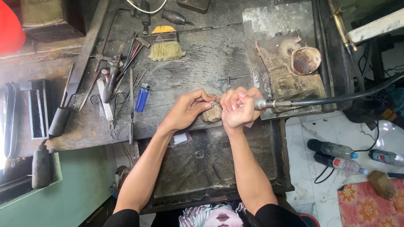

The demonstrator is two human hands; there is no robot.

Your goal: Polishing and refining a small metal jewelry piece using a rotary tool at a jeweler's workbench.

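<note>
My left hand point(188, 109) pinches a small silvery metal piece point(213, 103) between thumb and fingertips, held over a worn wooden bench peg point(212, 113) at the bench's front edge. My right hand point(237, 108) grips a rotary handpiece point(269, 103) whose black flexible shaft point(336, 98) runs off to the right. The tool's tip is hidden behind my fingers, right beside the small piece. Both hands touch each other above the peg.
A dark workbench point(198, 54) carries a blue lighter point(142, 97), a yellow-handled brush point(166, 43), pliers, files and scissors point(115, 80) at the left. A charred soldering block with a round dish point(305, 60) lies at the right. A catch tray point(210, 164) sits below. Plastic bottles point(334, 148) lie on the floor.
</note>
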